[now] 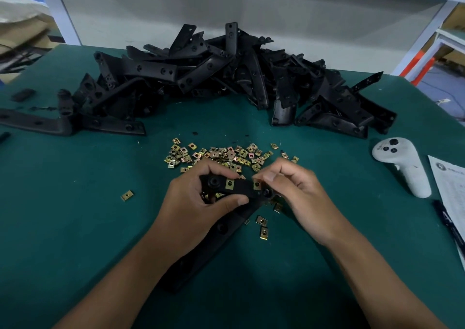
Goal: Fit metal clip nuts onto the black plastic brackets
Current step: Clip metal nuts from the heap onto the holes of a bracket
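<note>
Above the tabletop's (75,228) near edge, the left hand (193,197) grasps a black bracket (241,190), long axis running left-right; the right hand (294,190) pinches a clip nut (257,184) onto its right end.

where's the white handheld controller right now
In the head view, the white handheld controller lies on the green table at far right, between the black bracket pile and a printed paper sheet.

Surface: green table (75,228).
Back: heap of black brackets (226,76).
Middle: scattered clip nuts (221,153).
Right: white controller (402,165), paper sheet (450,177).
</note>
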Tool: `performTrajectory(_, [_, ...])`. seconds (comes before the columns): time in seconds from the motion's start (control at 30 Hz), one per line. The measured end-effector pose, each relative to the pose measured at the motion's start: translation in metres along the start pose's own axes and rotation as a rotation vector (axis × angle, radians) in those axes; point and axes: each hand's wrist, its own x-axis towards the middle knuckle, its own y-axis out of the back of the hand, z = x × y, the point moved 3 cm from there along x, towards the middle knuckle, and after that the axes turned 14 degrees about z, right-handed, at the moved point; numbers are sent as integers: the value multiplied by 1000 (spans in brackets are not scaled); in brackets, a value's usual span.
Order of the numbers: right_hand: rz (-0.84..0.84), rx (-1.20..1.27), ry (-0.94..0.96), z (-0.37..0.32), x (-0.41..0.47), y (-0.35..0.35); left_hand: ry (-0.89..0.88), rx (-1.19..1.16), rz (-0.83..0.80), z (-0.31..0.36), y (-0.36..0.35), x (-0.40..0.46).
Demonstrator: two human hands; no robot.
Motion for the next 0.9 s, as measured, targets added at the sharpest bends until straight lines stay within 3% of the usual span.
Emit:
performTrajectory(0.27, [-64, -51, 90, -2, -7, -5, 45, -72, 73, -3, 2, 5])
performTrajectory(0.43, [50, -82, 174, -21, -8, 5, 53, -185, 33, 9, 2, 2])
performTrajectory(0.57, [130, -174, 257, -52, -29, 32, -22, -118, 60, 37, -8, -12])
performTrajectory(0.73, [377, -240, 323, -84, -115, 110, -305, -46, -188, 99, -73, -48])
performTrajectory(0.9, [749, -430, 266, -107, -240, 191, -530, -109, -419, 153, -175, -113])
